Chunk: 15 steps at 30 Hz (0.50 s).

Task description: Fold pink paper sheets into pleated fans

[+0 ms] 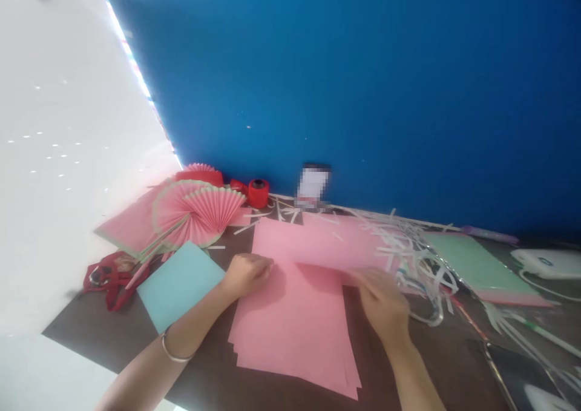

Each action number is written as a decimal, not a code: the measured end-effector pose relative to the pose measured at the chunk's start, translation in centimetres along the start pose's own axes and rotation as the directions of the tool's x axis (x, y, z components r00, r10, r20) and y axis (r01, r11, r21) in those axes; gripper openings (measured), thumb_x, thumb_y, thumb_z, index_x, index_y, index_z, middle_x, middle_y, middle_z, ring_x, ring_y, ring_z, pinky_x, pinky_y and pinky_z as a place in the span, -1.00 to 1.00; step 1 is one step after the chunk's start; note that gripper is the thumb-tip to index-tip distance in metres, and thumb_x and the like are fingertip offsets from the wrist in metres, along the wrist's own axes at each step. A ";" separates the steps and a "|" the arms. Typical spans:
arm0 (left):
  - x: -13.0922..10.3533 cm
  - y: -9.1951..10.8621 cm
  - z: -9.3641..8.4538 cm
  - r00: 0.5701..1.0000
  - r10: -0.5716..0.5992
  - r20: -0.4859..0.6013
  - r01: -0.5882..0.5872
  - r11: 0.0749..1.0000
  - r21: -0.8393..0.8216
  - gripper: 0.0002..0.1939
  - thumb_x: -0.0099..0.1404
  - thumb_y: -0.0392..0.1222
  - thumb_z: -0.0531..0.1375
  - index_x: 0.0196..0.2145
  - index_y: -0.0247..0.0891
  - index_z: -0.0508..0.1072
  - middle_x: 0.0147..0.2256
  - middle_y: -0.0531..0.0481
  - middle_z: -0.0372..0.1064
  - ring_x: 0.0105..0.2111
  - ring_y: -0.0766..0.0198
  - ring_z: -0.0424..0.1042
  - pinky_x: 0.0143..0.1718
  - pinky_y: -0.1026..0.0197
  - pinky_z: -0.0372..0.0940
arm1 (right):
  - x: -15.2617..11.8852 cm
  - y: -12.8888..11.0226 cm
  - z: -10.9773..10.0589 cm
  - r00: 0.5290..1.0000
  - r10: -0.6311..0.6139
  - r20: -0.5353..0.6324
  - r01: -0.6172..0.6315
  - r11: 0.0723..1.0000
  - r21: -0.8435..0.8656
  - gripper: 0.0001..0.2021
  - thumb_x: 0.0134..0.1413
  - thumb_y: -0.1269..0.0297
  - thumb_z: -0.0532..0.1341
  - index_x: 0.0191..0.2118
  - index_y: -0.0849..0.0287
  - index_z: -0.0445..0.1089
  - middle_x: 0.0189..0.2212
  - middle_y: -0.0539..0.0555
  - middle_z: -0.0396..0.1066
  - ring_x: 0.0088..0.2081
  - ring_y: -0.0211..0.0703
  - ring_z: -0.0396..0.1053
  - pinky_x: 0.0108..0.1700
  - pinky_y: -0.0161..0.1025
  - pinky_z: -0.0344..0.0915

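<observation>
A stack of pink paper lies in front of me, its sheets slightly fanned at the near edge. At the stack's left edge, my left hand is closed, fingers curled on the paper; a metal bangle circles that wrist. My right hand, a little blurred, pinches the right edge of a pink sheet, which is lifted and casts a shadow on the paper below. Under my left forearm lies a light blue sheet.
Pink pleated paper fans and a red tape roll stand at the back left, with red straps nearer. White paper strips tangle on the right, beside green paper and a white device. A blue wall rises behind.
</observation>
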<state>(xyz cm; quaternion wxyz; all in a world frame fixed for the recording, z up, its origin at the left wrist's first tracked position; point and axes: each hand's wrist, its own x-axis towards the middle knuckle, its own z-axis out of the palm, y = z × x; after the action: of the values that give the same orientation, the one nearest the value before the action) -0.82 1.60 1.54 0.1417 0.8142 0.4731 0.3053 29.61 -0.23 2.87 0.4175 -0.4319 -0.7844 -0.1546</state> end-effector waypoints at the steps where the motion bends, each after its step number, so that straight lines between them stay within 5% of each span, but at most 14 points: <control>1: 0.1 0.0 -0.1 0.996 -0.092 0.000 0.091 0.992 -0.092 -0.75 0.23 -0.18 0.02 -0.37 -0.24 0.50 -0.47 -0.04 0.47 -0.48 0.30 0.41 -0.34 0.29 0.26 | -0.1 0.3 -0.1 0.998 0.036 -0.056 -0.038 0.999 -0.033 -0.79 0.04 0.51 0.12 -0.26 0.10 0.43 -0.39 0.06 0.49 -0.28 -0.13 0.42 -0.15 -0.12 0.33; 3: 0.3 0.1 -0.1 0.957 -0.289 0.039 0.281 0.879 -0.386 -0.69 0.24 -0.09 0.01 -0.36 -0.28 0.49 -0.40 -0.09 0.48 -0.41 0.24 0.44 -0.29 0.24 0.27 | -0.4 0.2 0.1 0.989 0.066 -0.132 -0.076 0.994 -0.078 -0.79 0.01 0.51 0.15 -0.24 0.11 0.43 -0.39 0.07 0.49 -0.30 -0.12 0.43 -0.18 -0.15 0.35; 5: 0.6 0.4 0.3 0.874 -0.439 0.206 0.447 0.566 -0.693 -0.57 0.25 0.05 -0.03 -0.34 -0.34 0.48 -0.35 -0.17 0.48 -0.34 0.14 0.46 -0.26 0.17 0.29 | -0.6 -0.8 0.5 0.993 0.006 -0.119 -0.016 0.997 -0.082 -0.76 0.01 0.53 0.14 -0.22 0.13 0.43 -0.38 0.08 0.49 -0.29 -0.12 0.43 -0.17 -0.15 0.34; 7: 0.9 0.7 0.6 0.788 -0.469 0.398 0.534 0.199 -0.822 -0.47 0.23 0.16 -0.04 -0.30 -0.39 0.46 -0.31 -0.24 0.47 -0.30 0.06 0.46 -0.28 0.10 0.31 | -0.5 -2.7 1.1 0.992 -0.128 -0.009 0.128 0.991 -0.025 -0.73 0.04 0.55 0.09 -0.20 0.13 0.43 -0.34 0.09 0.50 -0.24 -0.10 0.43 -0.12 -0.13 0.33; 9: 1.1 0.9 0.7 0.740 -0.468 0.484 0.551 0.008 -0.834 -0.49 0.17 0.17 0.06 -0.23 -0.38 0.43 -0.27 -0.24 0.46 -0.28 0.03 0.45 -0.29 0.08 0.31 | -0.3 -4.7 1.7 0.967 -0.219 0.129 0.209 0.974 0.089 -0.71 0.07 0.55 0.07 -0.17 0.11 0.42 -0.27 0.06 0.49 -0.17 -0.13 0.40 -0.05 -0.13 0.29; 12: 1.1 0.8 0.4 0.771 -0.492 0.405 0.488 0.048 -0.872 -0.57 0.05 -0.01 0.27 -0.18 -0.34 0.42 -0.26 -0.18 0.45 -0.30 0.08 0.44 -0.30 0.16 0.29 | 0.0 -6.2 2.3 0.939 -0.210 0.274 0.163 0.969 0.185 -0.73 0.10 0.47 0.08 -0.13 0.08 0.40 -0.22 0.04 0.48 -0.11 -0.13 0.37 0.04 -0.07 0.22; 15: 1.0 0.5 0.1 0.845 -0.447 0.293 0.400 0.166 -0.901 -0.58 0.05 -0.07 0.28 -0.15 -0.33 0.42 -0.26 -0.14 0.45 -0.30 0.14 0.43 -0.27 0.20 0.26 | -0.3 -5.3 2.8 0.958 0.088 0.271 -0.135 0.978 0.159 -0.73 0.08 0.28 0.13 -0.07 0.12 0.35 -0.11 0.13 0.41 -0.02 0.00 0.29 0.06 0.07 0.17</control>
<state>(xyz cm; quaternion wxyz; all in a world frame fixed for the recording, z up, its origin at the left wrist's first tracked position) -0.01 2.22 2.09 0.6582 0.4013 0.4118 0.4858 23.93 -1.77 1.58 0.3544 -0.4537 -0.8176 -0.0021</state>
